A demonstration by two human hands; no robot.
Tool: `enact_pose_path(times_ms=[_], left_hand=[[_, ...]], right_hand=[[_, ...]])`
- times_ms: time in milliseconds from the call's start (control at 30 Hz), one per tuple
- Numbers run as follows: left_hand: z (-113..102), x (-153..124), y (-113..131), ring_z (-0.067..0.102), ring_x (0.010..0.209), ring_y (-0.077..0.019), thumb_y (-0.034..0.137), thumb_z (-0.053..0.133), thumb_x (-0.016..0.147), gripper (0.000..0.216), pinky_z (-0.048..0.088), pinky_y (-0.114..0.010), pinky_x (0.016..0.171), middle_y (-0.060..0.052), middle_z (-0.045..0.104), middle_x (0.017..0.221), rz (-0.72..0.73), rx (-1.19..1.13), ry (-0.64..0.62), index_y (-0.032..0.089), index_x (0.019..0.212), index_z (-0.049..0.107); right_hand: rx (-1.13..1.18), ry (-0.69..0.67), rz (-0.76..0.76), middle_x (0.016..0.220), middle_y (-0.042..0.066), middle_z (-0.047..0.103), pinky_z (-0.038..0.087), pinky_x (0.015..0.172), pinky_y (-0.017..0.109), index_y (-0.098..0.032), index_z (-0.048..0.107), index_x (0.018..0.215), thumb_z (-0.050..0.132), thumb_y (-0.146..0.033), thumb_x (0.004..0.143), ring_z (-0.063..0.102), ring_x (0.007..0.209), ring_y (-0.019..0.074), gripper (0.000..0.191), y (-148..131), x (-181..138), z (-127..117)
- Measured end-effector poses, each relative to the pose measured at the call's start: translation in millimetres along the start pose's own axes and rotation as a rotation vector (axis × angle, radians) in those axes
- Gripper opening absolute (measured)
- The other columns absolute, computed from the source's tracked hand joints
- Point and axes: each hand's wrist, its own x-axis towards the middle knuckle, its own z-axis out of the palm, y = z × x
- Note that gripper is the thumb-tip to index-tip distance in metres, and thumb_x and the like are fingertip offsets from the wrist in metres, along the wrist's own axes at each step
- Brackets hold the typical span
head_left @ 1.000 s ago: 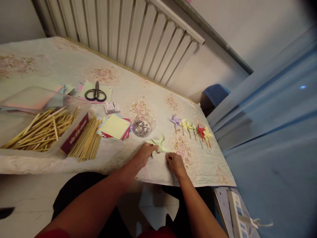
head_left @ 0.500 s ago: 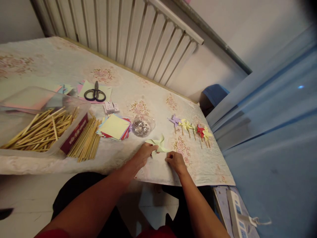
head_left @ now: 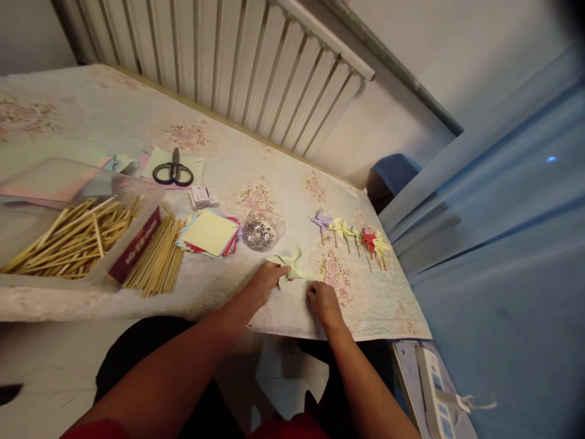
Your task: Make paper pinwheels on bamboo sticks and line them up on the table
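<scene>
1. Left grip (head_left: 266, 281) pinches the pale green pinwheel (head_left: 295, 266) over the desk (head_left: 286, 317).
2. Right grip (head_left: 325, 303) is beside it; I cannot tell whether it pinches anything.
3. Maroon label (head_left: 135, 246): pale lettering, unreadable.

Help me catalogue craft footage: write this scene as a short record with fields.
Left hand: grips a pale green paper pinwheel
Right hand: fingers curled by the pinwheel's right tip; contact unclear
Behind pinwheel: clear dish of small shiny pieces
Picture left: clear bin of thin sticks; more sticks outside it; stack of coloured paper squares
Back left: scissors lying on paper
Picture right: pinwheels on sticks, including lilac, yellow and red
</scene>
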Motion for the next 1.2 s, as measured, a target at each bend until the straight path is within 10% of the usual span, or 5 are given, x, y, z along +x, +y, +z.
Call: enact_pose_path(times_ms=[567,833,1200], left_hand=[[-1.8,2.2,-1.3,0.054,0.056,-0.0119,0.03,0.075,0.055,0.025,0.041,-0.023,0.057,0.001,0.063,0.062,0.023,-0.024,0.005,0.014,0.072,0.066],[-0.1,2.0,0.2,0.049,0.052,-0.0106,0.03,0.074,0.053,0.021,0.036,-0.023,0.052,0.003,0.058,0.055,0.007,-0.007,0.004,0.015,0.062,0.062],[-0.6,3.0,-2.1,0.048,0.051,-0.0101,0.031,0.071,0.053,0.019,0.032,-0.023,0.052,0.001,0.058,0.056,0.007,0.041,0.027,0.015,0.059,0.061]], right_hand=[[-0.078,0.119,0.021,0.08,0.008,0.07,0.037,0.068,0.028,-0.016,0.066,0.077,0.053,-0.013,0.083,0.06,0.072,0.0185,0.015,-1.6,-7.9,10.2],[0.233,0.171,0.086,0.063,0.002,0.064,0.038,0.063,0.027,-0.019,0.061,0.064,0.053,-0.019,0.074,0.054,0.06,0.0161,0.014,10.2,-5.7,14.3],[0.668,0.447,0.007,0.065,-0.001,0.06,0.042,0.062,0.026,-0.018,0.064,0.072,0.058,-0.031,0.075,0.052,0.061,0.0139,0.014,-25.8,0.2,-52.5]])
